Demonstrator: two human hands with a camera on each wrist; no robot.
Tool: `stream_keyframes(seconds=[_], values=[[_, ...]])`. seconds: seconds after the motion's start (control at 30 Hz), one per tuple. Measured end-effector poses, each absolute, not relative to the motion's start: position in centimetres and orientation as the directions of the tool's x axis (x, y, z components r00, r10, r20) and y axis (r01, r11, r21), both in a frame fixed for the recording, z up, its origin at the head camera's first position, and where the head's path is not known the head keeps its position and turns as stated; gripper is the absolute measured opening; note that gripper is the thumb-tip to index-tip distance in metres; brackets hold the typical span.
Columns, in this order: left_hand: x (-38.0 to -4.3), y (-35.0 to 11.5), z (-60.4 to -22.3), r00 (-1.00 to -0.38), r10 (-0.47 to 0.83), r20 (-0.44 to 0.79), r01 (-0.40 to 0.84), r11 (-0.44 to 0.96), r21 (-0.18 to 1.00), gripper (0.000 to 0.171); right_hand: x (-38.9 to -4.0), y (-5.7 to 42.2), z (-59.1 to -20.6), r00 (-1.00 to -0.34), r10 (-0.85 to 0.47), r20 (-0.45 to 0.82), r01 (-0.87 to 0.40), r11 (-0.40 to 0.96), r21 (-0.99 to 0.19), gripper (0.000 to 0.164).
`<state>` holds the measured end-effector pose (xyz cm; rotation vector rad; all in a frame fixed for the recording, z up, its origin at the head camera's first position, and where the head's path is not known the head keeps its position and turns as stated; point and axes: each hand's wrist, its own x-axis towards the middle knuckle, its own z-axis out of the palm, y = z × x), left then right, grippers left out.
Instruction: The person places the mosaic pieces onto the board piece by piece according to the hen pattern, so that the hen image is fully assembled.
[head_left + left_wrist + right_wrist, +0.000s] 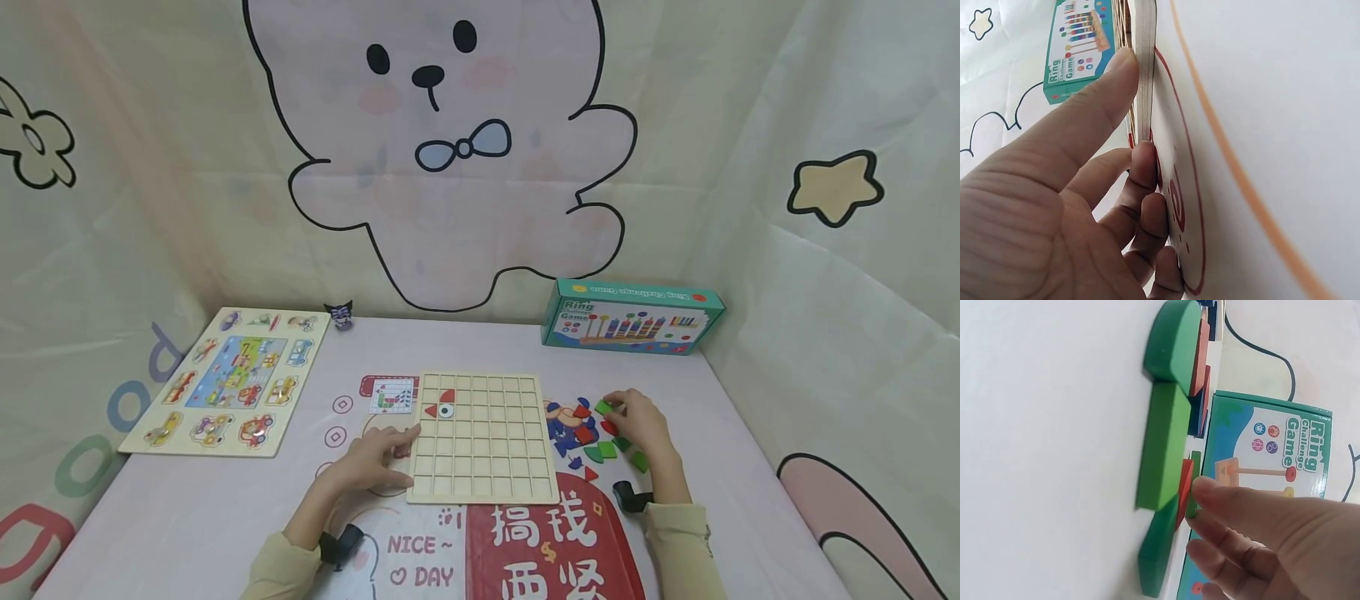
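A light wooden grid board point(487, 450) lies in front of me. Near its upper left sit a red quarter-round piece point(447, 396), a small red triangle point(431, 411) and a white eye-like piece point(446, 411). My left hand point(375, 457) touches the board's left edge, thumb and forefinger spread apart along it. To the right of the board, my right hand point(637, 419) pinches a green block point(1195, 478) between thumb and forefinger. Around that hand lie loose pieces: a light green block point(1163, 447), a dark green rounded block point(1174, 344) and several red ones.
A wooden picture puzzle board point(153, 417) lies at the left. At the back stand a small dark figurine point(341, 316) and a green Ring Challenge Game box point(633, 317). A pattern card point(392, 397) shows beside the grid board, above a printed mat point(551, 546).
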<state>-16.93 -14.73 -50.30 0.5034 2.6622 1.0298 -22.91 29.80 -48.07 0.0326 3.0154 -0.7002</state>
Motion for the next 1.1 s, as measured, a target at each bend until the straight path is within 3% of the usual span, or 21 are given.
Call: stream_keyframes(seconds=[0.23, 0.8, 1.1], values=[[-17.0, -14.8, -50.1, -0.908, 0.407, -0.098, 0.237, 0.693, 0.681, 0.081, -22.9, 29.7, -47.9, -0.999, 0.029, -0.031, 0.04, 0.896, -0.442, 0.031], [-16.7, -15.0, -50.0, -0.91, 0.407, -0.078, 0.254, 0.697, 0.67, 0.08, -22.0, 27.0, -45.8, -0.991, -0.07, 0.116, -0.117, 0.869, -0.48, 0.033], [-16.8, -14.9, -50.3, -0.902, 0.426, -0.067, 0.274, 0.685, 0.675, 0.079, -21.8, 25.6, -45.7, -0.988, -0.13, 0.082, -0.154, 0.855, -0.495, 0.029]])
